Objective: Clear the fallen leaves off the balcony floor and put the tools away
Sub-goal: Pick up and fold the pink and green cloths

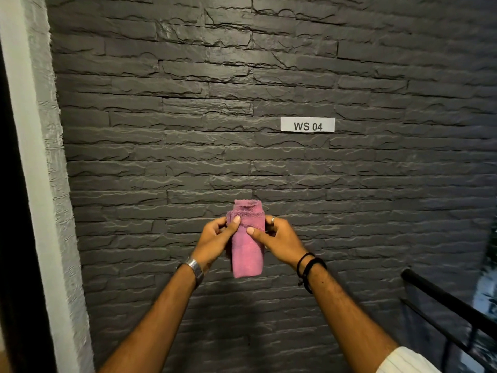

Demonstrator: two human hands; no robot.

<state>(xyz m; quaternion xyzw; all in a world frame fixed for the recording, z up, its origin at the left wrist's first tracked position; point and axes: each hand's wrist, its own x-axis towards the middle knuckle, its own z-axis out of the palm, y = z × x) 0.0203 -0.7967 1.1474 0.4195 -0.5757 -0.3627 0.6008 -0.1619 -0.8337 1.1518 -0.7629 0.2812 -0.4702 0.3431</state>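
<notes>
Pink folded cloth [247, 243] hangs upright before the dark stone wall [269, 90], pinched between left hand [215, 238] and right hand [279, 238], thumbs in front; the other fingers are hidden behind it.

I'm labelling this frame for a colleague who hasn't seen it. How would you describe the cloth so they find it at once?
Start at the dark grey stone-textured wall with the white "WS 04" label. Below the label, the left hand and right hand grip a folded pink terry cloth upright between them, the only pink thing in view.

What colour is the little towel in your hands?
Pink. The folded towel shows best in the head view.
</notes>
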